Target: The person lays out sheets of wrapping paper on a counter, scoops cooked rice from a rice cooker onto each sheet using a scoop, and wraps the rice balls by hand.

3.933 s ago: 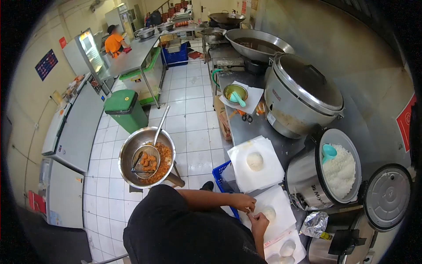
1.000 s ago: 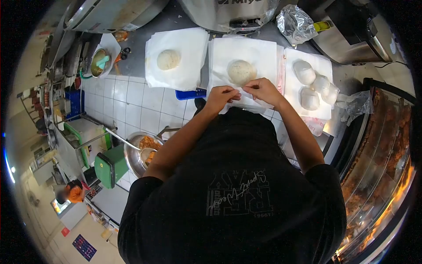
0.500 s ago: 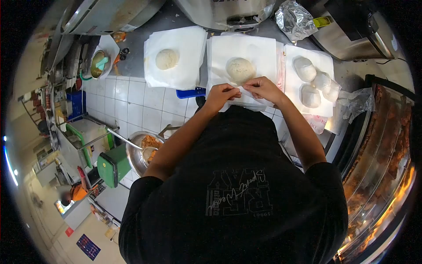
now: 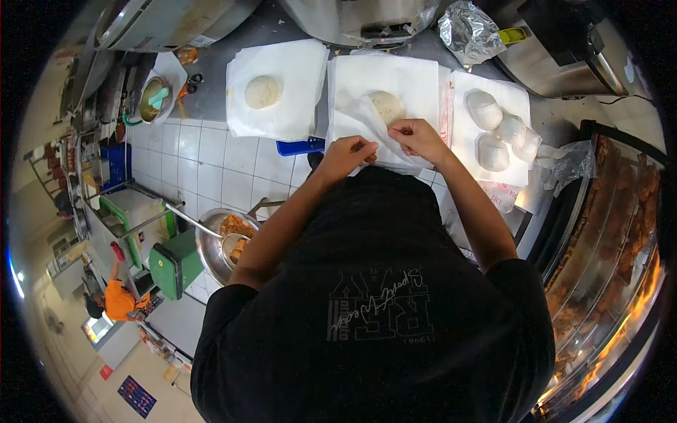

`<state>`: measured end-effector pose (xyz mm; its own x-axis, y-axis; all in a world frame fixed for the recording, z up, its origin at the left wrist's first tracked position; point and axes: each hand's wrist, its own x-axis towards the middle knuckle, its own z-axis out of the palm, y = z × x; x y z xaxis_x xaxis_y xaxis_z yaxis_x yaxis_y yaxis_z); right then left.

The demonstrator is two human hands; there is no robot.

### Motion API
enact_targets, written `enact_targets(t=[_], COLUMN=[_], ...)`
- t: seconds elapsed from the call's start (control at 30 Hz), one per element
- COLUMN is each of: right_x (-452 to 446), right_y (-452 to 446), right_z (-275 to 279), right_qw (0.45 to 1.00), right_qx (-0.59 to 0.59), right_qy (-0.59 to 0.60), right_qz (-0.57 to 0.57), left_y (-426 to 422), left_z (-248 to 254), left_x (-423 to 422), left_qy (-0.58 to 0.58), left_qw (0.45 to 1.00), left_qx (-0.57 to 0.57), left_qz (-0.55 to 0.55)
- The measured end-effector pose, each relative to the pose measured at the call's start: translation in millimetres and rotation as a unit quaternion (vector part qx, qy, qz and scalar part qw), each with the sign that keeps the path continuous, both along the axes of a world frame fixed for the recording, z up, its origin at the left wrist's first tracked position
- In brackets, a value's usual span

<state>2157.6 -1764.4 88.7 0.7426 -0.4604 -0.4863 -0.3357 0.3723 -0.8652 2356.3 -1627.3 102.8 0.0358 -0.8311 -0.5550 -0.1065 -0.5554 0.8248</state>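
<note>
A domed mound of what looks like rice (image 4: 387,106) sits on the middle stack of white paper sheets (image 4: 416,74). One sheet's near side (image 4: 365,121) is lifted and partly covers the mound's left edge. My right hand (image 4: 421,143) pinches this sheet just below the mound. Close by on the left, my left hand (image 4: 345,156) has its fingers closed at the paper's near edge; the fingertips are partly hidden. Another rice mound (image 4: 263,92) rests uncovered on the left paper stack (image 4: 243,123). Several white wrapped bundles (image 4: 493,153) lie on paper to the right.
Crumpled foil (image 4: 469,35) and large metal vessels (image 4: 360,21) line the counter's back. A clear plastic bag (image 4: 571,166) lies beside a glass-fronted cabinet (image 4: 606,247) at right. A metal bowl with food (image 4: 218,254) is lower left. A person in orange (image 4: 120,299) is far left.
The sheet's near side has risen and folded over the mound's left edge. My right hand stays pinched on it, while my hands have drawn slightly apart. The person in orange has shifted.
</note>
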Motion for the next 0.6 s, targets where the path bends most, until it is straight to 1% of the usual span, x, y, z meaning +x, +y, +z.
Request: enact_targets(t=[0.07,0.17,0.27,0.3,0.37,0.4,0.43,0.47,0.53,0.57,0.6], right_x=[2,11,15,15,11,10,7,3,-3,-2,-1], right_y=[3,12,15,13,8,7,5,4,5,7,9], right_z=[-14,1,6,7,8,12,16,13,4,15,19], right_qw=[0.997,0.991,0.986,0.986,0.982,0.978,0.979,0.970,0.946,0.942,0.945], right_qx=[-0.073,-0.122,-0.163,-0.163,-0.186,-0.196,-0.196,-0.238,-0.323,-0.335,-0.324], right_qy=[-0.032,-0.011,0.028,0.029,0.012,0.004,0.016,0.022,0.033,0.024,0.029], right_qz=[-0.005,0.052,0.020,0.001,-0.042,-0.065,-0.061,-0.047,-0.016,0.002,0.020], left_y=[-3,-10,-1,5,13,16,21,22,21,16,10], left_z=[11,21,-6,-8,-28,-27,-26,-20,-2,20,51], left_x=[-6,-15,-9,-9,3,9,12,20,35,37,38], left_qy=[-0.004,-0.002,-0.028,-0.045,-0.017,-0.002,0.004,-0.087,-0.270,-0.315,-0.361], left_qw=[0.996,0.992,0.997,0.997,0.994,0.988,0.983,0.986,0.959,0.948,0.931], left_qx=[0.082,0.102,0.052,0.028,0.110,0.152,0.182,0.141,0.056,0.005,-0.045], left_qz=[0.016,0.067,0.055,0.055,0.014,-0.009,0.011,-0.018,-0.069,-0.038,-0.005])
